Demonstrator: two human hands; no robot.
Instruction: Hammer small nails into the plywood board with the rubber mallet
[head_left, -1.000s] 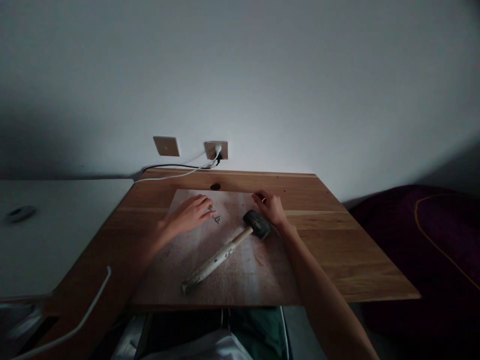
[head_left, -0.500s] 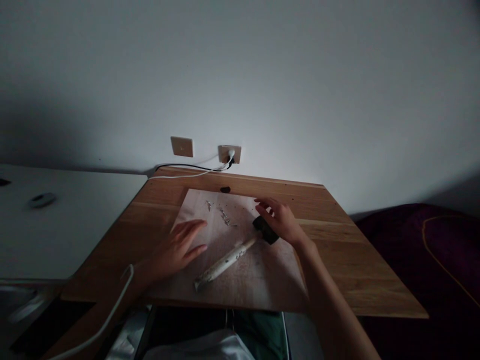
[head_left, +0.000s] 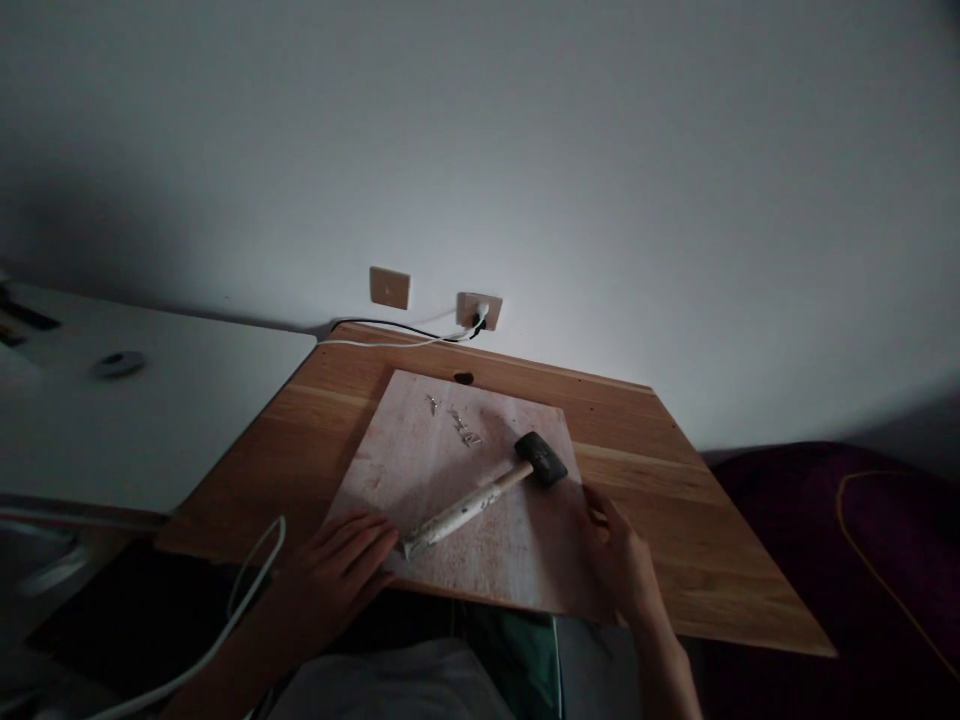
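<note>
Left grip (head_left: pixel 345 570) rests released on the board (head_left: pixel 517 545) beside the mallet (head_left: pixel 474 497); right grip (head_left: pixel 622 562), state unclear, at its edge.

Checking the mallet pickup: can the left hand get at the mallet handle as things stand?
Probably yes: the left hand rests at the near edge of the board with its fingers beside the butt of the mallet handle, and nothing lies between them.

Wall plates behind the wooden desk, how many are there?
2. One beige square wall plate sits on the left with nothing plugged in; the second beige plate is just to its right, carrying a white plug. None seems hidden.
</note>
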